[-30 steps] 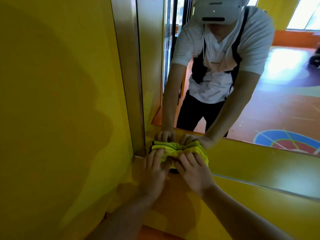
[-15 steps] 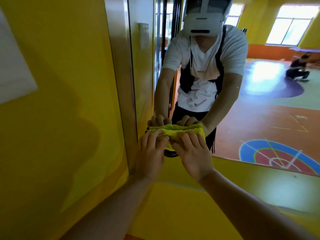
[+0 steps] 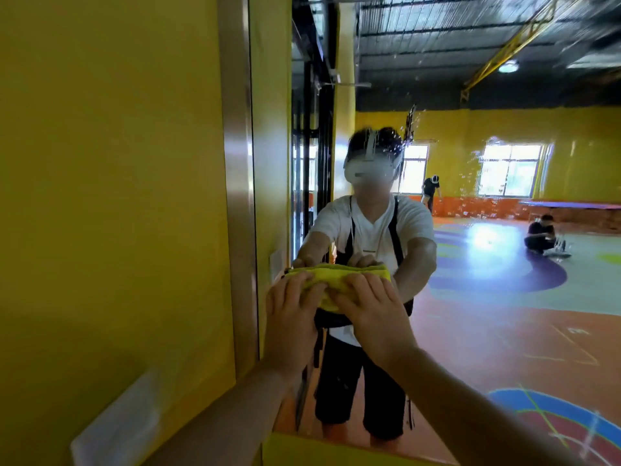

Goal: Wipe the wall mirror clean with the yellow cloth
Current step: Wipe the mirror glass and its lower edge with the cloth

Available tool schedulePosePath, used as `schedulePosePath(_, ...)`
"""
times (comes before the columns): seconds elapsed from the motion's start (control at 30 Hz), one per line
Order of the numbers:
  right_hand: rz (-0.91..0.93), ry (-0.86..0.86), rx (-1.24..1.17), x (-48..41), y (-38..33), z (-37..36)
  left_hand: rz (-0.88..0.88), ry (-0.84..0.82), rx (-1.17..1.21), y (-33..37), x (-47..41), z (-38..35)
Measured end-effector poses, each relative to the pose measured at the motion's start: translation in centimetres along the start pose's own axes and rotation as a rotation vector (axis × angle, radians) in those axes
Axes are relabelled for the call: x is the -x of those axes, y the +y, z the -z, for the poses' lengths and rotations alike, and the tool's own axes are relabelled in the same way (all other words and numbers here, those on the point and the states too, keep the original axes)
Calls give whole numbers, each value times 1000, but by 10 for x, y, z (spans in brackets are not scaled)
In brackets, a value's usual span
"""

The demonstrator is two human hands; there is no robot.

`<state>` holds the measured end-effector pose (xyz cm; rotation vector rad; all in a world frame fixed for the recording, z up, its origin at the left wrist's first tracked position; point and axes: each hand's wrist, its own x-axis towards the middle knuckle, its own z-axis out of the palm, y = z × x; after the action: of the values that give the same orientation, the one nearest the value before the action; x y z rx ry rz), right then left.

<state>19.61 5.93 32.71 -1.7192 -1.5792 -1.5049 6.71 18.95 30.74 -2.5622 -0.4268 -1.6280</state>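
Yellow cloth (image 3: pixel 336 275) lay folded, flat on wall mirror (image 3: pixel 470 280) — long axis horizontal. Left hand (image 3: pixel 292 317) and right hand (image 3: pixel 373 314) pressed it side by side, fingers straight — equally near. Droplets (image 3: pixel 410 122) stood on glass above hands.

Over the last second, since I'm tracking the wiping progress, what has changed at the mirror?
The left hand and right hand slid the yellow cloth up the mirror, away from its bottom edge. Unchanged: both hands press the folded cloth flat on the glass, near its left side.
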Motion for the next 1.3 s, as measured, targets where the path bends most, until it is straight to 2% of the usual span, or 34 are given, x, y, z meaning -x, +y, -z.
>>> schedulePosePath(0.4,113,66,105,-146,83,59,-216,153,9,-3,-166,63)
schedulePosePath(0.5,55,74,106,-188,102,75,-195,106,-4,-4,-222,82)
schedulePosePath(0.57,43,115,116,-221,118,87,-163,73,5,0,-258,96)
schedulePosePath(0.8,59,244,116,-322,170,124,-312,233,78,6,-373,146)
schedulePosePath(0.97,37,327,133,-393,208,148,-317,239,135,13,-463,180)
schedulePosePath(1.07,66,328,149,-408,218,153,-317,267,124,16,-476,180)
schedulePosePath(1.2,89,276,169,-401,219,157,-374,358,32,18,-447,161)
schedulePosePath(1.3,92,226,213,-387,236,169,-430,346,28,34,-437,152)
